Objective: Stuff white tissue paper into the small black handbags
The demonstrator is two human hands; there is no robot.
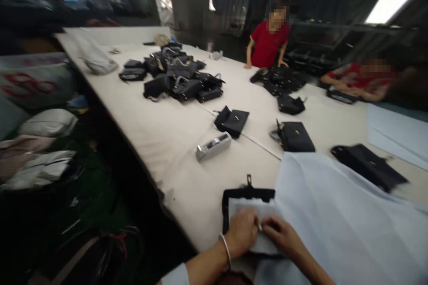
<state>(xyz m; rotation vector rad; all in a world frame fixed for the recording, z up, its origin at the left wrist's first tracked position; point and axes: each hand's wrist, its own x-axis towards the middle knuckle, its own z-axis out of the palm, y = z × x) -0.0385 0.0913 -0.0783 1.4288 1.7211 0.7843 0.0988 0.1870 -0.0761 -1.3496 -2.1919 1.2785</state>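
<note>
At the table's near edge lies an open black handbag (249,193), with a sheet of white paper (240,205) spread over it. My left hand (243,230) rests on the sheet with its fingers curled together; a pale bracelet (225,249) circles that wrist. Close beside it, my right hand (278,232) has its thumb and fingers pinched. The fingertips nearly meet around a small whitish bit, too blurred to name. Large thin white sheets (334,213) lie against the bag's right side and under my right forearm.
On the long cream table (133,120) stand a grey tape dispenser (214,146), single black bags (296,136) and a heap of black bags (183,75). Two people in red, one standing (269,42), are at the far side. Sacks (48,122) lie on the floor at left.
</note>
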